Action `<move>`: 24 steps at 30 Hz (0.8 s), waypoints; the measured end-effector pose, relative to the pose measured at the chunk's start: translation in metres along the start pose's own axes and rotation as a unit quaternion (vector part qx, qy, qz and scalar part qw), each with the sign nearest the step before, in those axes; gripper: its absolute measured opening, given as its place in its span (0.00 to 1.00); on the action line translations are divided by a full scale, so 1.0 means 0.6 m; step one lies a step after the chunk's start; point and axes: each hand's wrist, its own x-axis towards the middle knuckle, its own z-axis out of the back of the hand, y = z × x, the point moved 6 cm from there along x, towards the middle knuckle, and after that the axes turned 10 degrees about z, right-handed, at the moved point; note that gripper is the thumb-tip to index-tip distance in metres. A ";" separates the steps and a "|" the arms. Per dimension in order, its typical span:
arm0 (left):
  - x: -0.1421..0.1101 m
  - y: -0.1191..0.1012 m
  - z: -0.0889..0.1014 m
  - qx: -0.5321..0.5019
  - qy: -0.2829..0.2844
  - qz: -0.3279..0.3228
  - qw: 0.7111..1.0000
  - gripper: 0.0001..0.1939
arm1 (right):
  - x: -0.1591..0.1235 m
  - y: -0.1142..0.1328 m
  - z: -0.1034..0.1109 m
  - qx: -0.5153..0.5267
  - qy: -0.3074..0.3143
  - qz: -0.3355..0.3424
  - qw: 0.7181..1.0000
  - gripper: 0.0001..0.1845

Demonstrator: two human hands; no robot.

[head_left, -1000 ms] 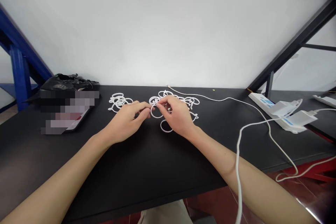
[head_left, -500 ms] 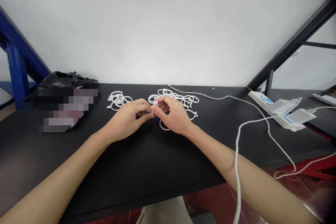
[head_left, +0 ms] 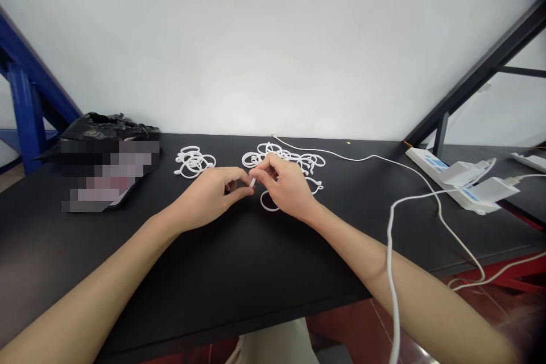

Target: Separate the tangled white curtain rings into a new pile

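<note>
Near the middle of the black table, my left hand [head_left: 215,192] and my right hand [head_left: 285,185] meet at the fingertips. Thumbs and fingers of both pinch a small white plastic piece [head_left: 252,182], mostly covered by the fingers. Partly behind my right hand shows a thin white ring [head_left: 268,202] with knobbed ends; whether it joins the held piece I cannot tell. Beyond my hands lies a heap of similar white plastic rings [head_left: 277,153]. A smaller group of white rings [head_left: 194,162] sits beyond my left hand.
A black plastic bag [head_left: 106,125] and a blurred-out flat item [head_left: 113,176] lie at the left. On the right, a white power strip [head_left: 430,165] carries plugged-in adapters. A white cable [head_left: 390,239] passes over my right forearm. The black table [head_left: 239,273] meets a pale wall.
My fingertips have shifted slightly, and the white piece between them now stands more upright and shows more clearly. The view has moved a little; the ring groups stay in place.
</note>
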 end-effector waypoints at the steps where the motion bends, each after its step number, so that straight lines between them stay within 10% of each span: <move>1: -0.001 0.000 0.000 0.002 0.001 0.000 1.000 0.10 | 0.000 0.000 -0.001 0.000 0.003 0.001 1.000 0.11; 7: 0.000 0.002 0.005 0.041 -0.031 -0.004 0.999 0.12 | -0.002 -0.012 -0.007 -0.036 0.011 -0.011 0.999 0.11; 13: 0.004 0.040 0.048 0.235 -0.203 0.061 0.949 0.13 | 0.001 -0.033 -0.009 -0.267 0.065 0.034 0.961 0.18; 24: -0.003 0.075 0.057 0.314 -0.219 0.105 0.918 0.14 | 0.003 -0.044 -0.012 -0.300 0.091 -0.015 0.950 0.09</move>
